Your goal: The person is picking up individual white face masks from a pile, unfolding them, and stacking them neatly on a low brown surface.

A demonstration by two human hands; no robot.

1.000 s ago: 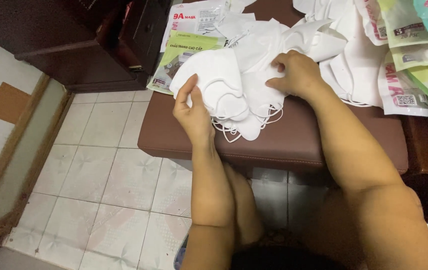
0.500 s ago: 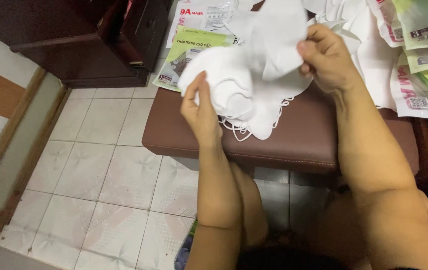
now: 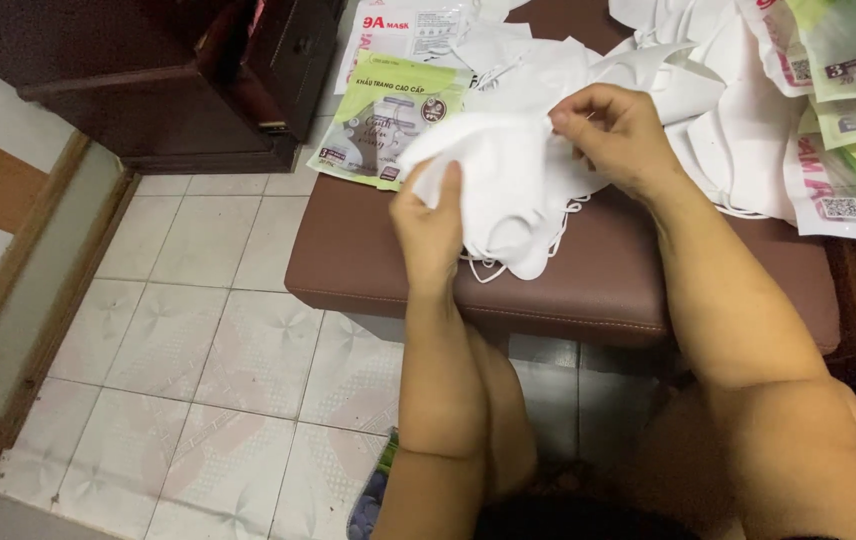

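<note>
Item one: stack of white face masks (image 3: 508, 185), held above the brown padded counter (image 3: 598, 280), near its front edge, ear loops dangling onto the leather. My left hand (image 3: 430, 225) holds the stack's left end, fingers up against the face of it, grip pressed on the masks. My right hand (image 3: 620, 135) has its grip pinched on the top mask's upper right edge, thumb and fingertips closed on the fabric. Item two: loose white masks (image 3: 708, 110) heaped behind, toward the counter's far side. Item three: green and white packet (image 3: 388, 120) at the counter's back left corner, overhanging the edge; a white packet (image 3: 408, 30) lies just beyond it. Item four: more flat packets (image 3: 848, 120) overlapping at the right — pale green, white, pink trim. Open room: a bare strip of counter runs along the front edge, in front of the stack and to its right. Surroundings — pale tiled floor (image 3: 198, 330) at left, a dark wooden cabinet (image 3: 168, 80) standing at the upper left beside the counter.
</note>
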